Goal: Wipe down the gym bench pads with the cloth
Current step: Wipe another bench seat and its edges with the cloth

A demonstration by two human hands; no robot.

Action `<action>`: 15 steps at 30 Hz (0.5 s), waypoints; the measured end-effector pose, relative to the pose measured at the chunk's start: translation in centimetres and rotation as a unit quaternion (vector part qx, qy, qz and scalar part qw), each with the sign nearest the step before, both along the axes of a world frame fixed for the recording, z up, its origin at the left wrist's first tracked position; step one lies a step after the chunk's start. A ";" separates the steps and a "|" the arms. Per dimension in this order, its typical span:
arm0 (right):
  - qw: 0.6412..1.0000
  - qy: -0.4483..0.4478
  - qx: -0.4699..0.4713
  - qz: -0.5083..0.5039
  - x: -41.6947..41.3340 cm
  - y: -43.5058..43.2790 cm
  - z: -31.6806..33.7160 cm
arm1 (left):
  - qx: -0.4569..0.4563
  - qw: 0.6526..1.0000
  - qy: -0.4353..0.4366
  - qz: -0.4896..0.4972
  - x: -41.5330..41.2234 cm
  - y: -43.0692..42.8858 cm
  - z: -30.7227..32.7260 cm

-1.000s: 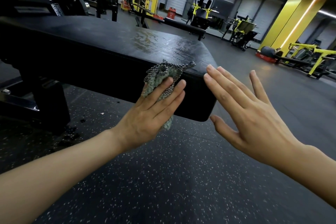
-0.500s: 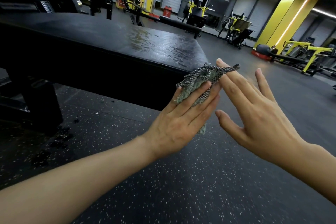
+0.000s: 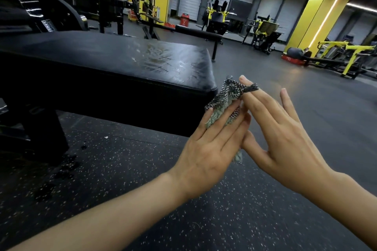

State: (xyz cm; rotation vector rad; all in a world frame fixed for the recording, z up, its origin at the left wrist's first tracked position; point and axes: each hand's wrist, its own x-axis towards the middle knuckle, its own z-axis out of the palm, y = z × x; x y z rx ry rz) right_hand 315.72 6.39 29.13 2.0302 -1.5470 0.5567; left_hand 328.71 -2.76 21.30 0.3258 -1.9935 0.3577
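Observation:
The black bench pad (image 3: 106,61) fills the left half of the head view, with wet streaks on its right end. A crumpled black-and-white checked cloth (image 3: 229,96) is off the pad, just right of its near right corner. My left hand (image 3: 212,149) has flat fingers pressed on the cloth from the left. My right hand (image 3: 283,140) lies flat against the cloth from the right, and one corner of the cloth drapes over its forefinger. The cloth is sandwiched between both hands; most of it is hidden behind the fingers.
The bench's black frame and foot (image 3: 38,126) stand at lower left on the speckled rubber floor (image 3: 142,169). A second flat bench (image 3: 195,33) is behind. Yellow machines (image 3: 346,57) and a yellow pillar (image 3: 318,18) stand far right, with dark racks (image 3: 67,6) at the back left.
My left hand slid the cloth rightward along the pad's side, past the corner and off the pad. It now meets my right hand, which closed in against the cloth.

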 end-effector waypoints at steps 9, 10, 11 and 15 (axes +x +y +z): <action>0.984 -0.149 -0.032 0.090 -0.4 2.3 0.4 | 0.305 0.915 0.065 -0.255 0.7 3.5 3.6; 0.981 -0.162 -0.035 0.101 -0.3 2.4 0.2 | 0.328 0.904 0.088 -0.258 0.7 3.8 3.8; 0.978 -0.174 -0.040 0.111 -0.2 2.5 0.1 | 0.360 0.889 0.107 -0.262 0.6 4.1 4.0; 0.967 -0.209 -0.075 0.127 0.0 2.3 -0.9 | 0.495 0.806 0.169 -0.277 0.0 5.2 4.7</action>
